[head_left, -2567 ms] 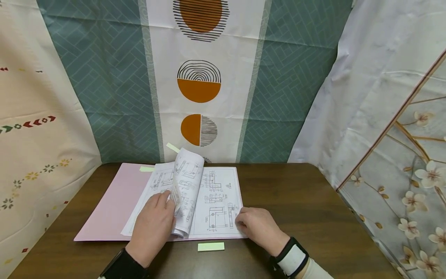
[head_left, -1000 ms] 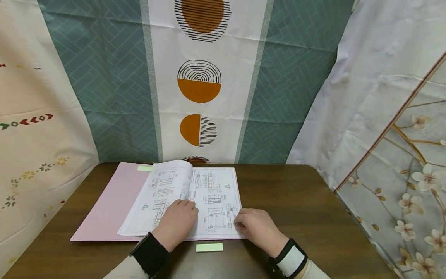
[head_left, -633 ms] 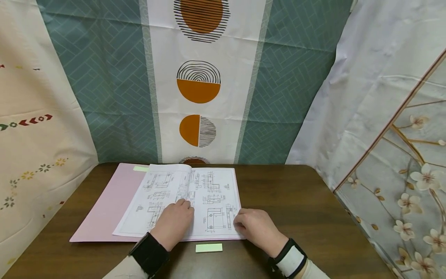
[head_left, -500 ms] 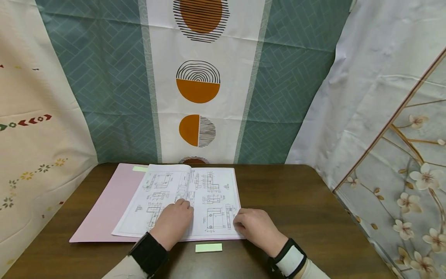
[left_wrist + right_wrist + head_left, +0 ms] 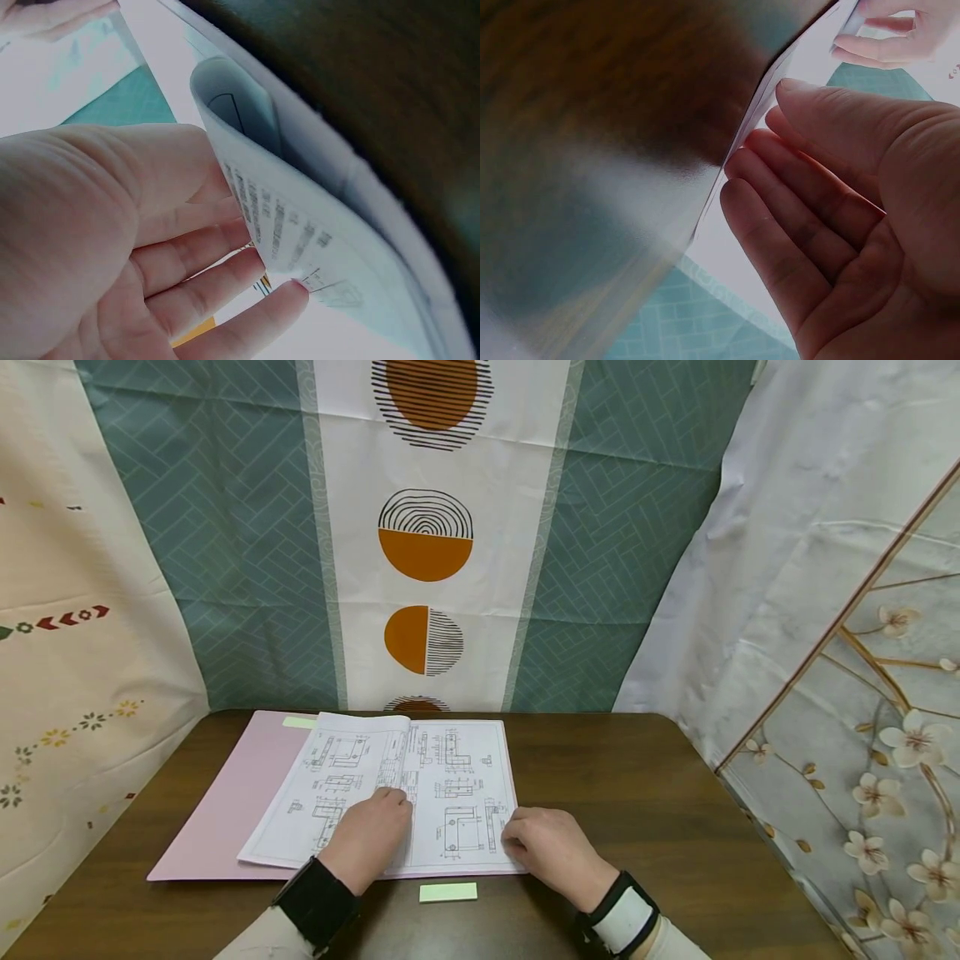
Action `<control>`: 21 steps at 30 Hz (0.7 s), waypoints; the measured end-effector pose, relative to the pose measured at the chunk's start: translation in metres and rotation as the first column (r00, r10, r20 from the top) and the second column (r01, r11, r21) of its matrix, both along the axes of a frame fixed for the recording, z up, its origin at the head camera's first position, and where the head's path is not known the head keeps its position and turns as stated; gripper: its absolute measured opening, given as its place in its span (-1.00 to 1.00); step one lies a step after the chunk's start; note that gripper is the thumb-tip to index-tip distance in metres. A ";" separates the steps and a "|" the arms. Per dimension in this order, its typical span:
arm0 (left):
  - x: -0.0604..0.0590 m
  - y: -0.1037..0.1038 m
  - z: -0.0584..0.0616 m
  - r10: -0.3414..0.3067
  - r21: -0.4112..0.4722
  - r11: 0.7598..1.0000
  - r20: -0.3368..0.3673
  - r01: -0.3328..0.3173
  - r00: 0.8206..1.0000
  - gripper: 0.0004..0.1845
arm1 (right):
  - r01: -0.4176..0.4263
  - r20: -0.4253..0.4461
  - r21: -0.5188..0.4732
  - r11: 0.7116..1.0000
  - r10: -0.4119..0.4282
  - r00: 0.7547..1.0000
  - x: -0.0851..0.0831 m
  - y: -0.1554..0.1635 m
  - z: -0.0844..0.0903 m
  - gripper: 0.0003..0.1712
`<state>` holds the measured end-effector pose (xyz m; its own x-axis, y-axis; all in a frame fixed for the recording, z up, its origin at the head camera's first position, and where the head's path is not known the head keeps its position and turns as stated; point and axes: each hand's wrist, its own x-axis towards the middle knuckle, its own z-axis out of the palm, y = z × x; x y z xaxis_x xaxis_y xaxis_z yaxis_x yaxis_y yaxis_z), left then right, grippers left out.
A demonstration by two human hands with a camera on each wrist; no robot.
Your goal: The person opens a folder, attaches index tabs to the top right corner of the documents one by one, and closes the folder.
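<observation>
The drawings (image 5: 390,793) looked thin, floppy and easily creased, best lifted by a corner; both hands lay relaxed, left (image 5: 367,837) flattening a page, right (image 5: 551,852) at the edge.

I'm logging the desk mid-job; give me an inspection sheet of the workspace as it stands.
Surface: dark wood table, bare on its right side.
Job's things: drawings open on a pink folder; a green tab at the folder's top edge.
Clutter: green note on the table below the drawings.
Hands: left hand rests on the pages near the fold, fingers straight; right hand touches the right page's edge, fingers relaxed.
Cables: nothing seen.
Surroundings: patterned curtains hang behind and beside the table.
</observation>
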<state>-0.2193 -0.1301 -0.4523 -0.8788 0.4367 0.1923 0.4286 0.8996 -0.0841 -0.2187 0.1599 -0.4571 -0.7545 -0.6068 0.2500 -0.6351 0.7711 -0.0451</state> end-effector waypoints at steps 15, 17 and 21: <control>0.001 0.004 0.000 -0.028 -0.073 0.997 -0.079 0.023 0.996 -0.76 | 0.008 0.009 0.003 1.000 -0.008 1.000 0.000 -0.001 0.002 -0.88; 0.001 0.004 0.000 -0.039 -0.076 0.997 -0.092 0.032 0.995 -0.76 | 0.007 0.010 -0.003 1.000 -0.007 1.000 0.001 -0.001 0.002 -0.88; 0.004 0.005 0.002 -0.088 -0.036 0.996 -0.147 0.083 0.985 -0.76 | 0.009 0.012 -0.008 1.000 -0.008 1.000 0.001 -0.001 0.002 -0.87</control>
<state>-0.2150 -0.1252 -0.4503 -0.8007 0.5165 0.3033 0.4846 0.8562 -0.1789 -0.2178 0.1589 -0.4551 -0.7626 -0.5982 0.2461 -0.6279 0.7761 -0.0591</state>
